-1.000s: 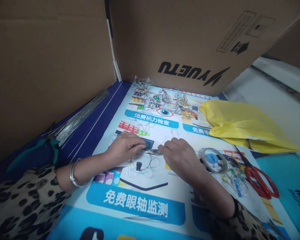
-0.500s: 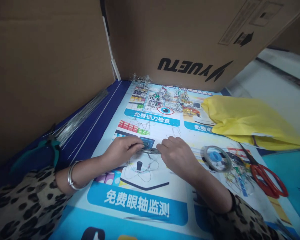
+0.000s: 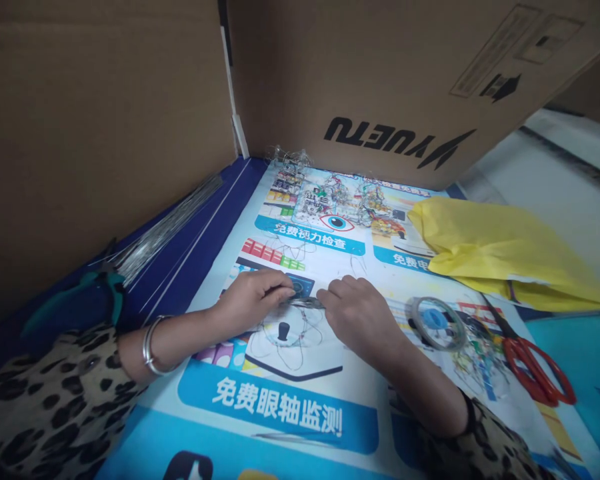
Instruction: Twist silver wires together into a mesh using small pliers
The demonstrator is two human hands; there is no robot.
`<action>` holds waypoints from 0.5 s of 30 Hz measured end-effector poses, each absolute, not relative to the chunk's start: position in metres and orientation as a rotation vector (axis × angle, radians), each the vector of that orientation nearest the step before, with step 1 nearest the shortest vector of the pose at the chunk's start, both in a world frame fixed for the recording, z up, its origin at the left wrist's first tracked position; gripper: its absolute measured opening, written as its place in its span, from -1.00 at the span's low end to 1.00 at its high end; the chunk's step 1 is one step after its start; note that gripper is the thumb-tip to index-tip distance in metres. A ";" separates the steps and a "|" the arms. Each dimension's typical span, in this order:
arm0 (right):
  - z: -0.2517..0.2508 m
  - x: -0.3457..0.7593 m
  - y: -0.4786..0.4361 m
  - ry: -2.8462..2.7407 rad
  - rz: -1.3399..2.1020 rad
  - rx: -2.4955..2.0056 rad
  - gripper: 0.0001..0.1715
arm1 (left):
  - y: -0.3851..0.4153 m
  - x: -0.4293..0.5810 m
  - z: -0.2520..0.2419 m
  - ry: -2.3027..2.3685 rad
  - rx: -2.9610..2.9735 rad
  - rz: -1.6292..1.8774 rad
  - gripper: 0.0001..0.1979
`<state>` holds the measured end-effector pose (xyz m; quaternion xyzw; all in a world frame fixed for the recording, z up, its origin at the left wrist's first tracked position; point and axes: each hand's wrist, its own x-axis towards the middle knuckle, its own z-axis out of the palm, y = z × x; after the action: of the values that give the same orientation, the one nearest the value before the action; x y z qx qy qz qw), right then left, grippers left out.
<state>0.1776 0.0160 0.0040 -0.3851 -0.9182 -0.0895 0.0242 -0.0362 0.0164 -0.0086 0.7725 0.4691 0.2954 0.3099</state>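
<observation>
Silvery metal piece (image 3: 307,303) spans the gap between both hands, above the printed sheet (image 3: 363,377). Right hand (image 3: 357,315): fingers clenched on one end. Left hand (image 3: 255,297): fingertips pinched together, contents too fine to tell.

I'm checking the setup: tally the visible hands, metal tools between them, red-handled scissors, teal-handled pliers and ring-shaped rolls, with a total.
Left hand, right hand: 2
Metal tool between them: 1
Red-handled scissors: 1
Teal-handled pliers: 1
Ring-shaped roll: 1
Total: 6
</observation>
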 end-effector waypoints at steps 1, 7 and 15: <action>0.004 0.177 0.016 -2.842 -0.275 -1.194 -0.87 | 0.016 -0.036 -0.009 1.242 2.040 0.780 -0.87; 0.005 0.176 0.016 -2.853 -0.266 -1.183 -0.87 | 0.014 -0.035 -0.008 1.248 2.040 0.827 -0.88; 0.008 0.177 0.018 -2.857 -0.263 -1.176 -0.84 | 0.013 -0.035 -0.009 1.229 2.042 0.827 -0.86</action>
<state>0.1767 0.0176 0.0077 -0.3791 -0.9212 -0.0848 0.0204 -0.0351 0.0129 -0.0089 0.7709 0.4639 0.3124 0.3048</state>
